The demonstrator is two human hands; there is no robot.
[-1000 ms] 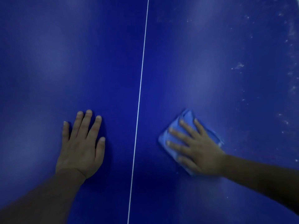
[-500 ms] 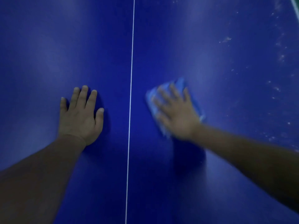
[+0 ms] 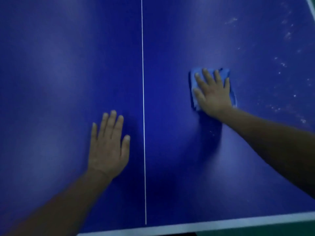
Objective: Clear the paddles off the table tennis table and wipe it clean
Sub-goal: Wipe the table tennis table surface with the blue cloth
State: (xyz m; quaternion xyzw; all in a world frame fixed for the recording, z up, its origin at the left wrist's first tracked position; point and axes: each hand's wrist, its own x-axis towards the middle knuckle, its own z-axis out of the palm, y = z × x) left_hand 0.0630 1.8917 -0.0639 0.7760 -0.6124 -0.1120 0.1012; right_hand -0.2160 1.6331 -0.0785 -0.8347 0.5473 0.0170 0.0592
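The blue table tennis table (image 3: 59,82) fills the view, with a thin white centre line (image 3: 142,99) running away from me. My left hand (image 3: 109,147) lies flat on the surface just left of that line, fingers straight. My right hand (image 3: 213,92) presses flat, fingers spread, on a folded light blue cloth (image 3: 193,77) on the right half. The cloth shows around the fingers and at the hand's sides. No paddle is in view.
White specks and smears of dust (image 3: 288,36) dot the right side of the table, beyond the cloth. The white-edged near border (image 3: 221,224) crosses the bottom, and the right border (image 3: 311,4) shows at the top right corner.
My right hand has slid the cloth from beside the centre line out to the right and further from me. The view has pulled back, bringing the near table edge into sight. My left hand stays flat.
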